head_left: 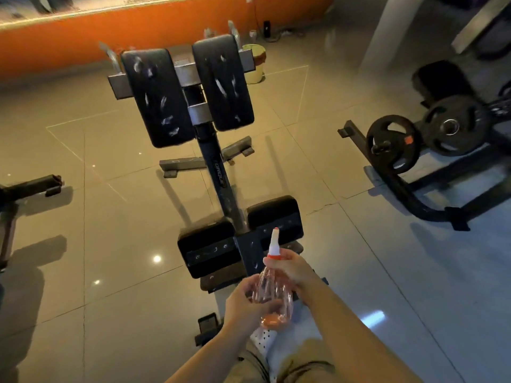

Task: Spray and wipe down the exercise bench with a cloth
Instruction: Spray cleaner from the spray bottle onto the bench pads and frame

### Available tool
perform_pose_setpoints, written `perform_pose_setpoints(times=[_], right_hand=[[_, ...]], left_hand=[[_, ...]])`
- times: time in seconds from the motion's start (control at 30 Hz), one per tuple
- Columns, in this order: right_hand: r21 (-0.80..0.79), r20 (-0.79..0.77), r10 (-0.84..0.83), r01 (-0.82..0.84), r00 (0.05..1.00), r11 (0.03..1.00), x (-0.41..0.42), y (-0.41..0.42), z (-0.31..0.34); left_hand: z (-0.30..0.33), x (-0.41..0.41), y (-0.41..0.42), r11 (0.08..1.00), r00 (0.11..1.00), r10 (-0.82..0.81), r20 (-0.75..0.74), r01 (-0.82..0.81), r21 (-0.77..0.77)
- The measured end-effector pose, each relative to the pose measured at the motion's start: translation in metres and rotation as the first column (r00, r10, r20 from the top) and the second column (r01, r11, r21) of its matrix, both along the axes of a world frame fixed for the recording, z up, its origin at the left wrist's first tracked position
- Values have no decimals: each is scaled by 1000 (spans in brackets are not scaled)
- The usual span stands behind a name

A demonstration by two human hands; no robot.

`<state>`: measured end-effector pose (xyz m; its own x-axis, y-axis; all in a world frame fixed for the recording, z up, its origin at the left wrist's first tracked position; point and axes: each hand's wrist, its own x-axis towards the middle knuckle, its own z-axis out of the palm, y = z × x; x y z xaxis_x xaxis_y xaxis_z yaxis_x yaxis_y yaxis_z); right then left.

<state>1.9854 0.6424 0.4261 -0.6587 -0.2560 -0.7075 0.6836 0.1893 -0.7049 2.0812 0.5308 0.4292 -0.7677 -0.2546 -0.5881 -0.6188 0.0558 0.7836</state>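
Observation:
The exercise bench [218, 172] stands in front of me on the tiled floor. It has two worn black upper pads [157, 98] with torn white patches and two black lower roller pads [210, 247]. A clear spray bottle [272, 293] with a white and red nozzle holds a little orange liquid and points toward the bench. My left hand [246, 305] grips the bottle's body from the left. My right hand [290, 268] grips its neck just under the nozzle. No cloth is in view.
A rack with black weight plates [420, 139] stands to the right. A yellow-green bin [254, 62] sits behind the bench near the orange wall [83, 37]. Part of another machine [30, 189] shows at the left edge. A white pillar [387, 31] rises at the back right.

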Motion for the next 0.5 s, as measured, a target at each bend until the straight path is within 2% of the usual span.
perform_pose_setpoints(times=[0.1,0.27,0.5], right_hand=[[-24,-2,15,-15,1000,1000,-21,6,3],[-56,-22,93,-94,995,994,-62,31,13],[-13,-123,179,-182,976,983,-142,85,-3]], left_hand=[[1,-21,0,999,999,-40,-15,40,-8],[5,-57,23,1000,1000,2,-21,-2,30],[-3,-119,88,994,994,95,-49,-92,61]])
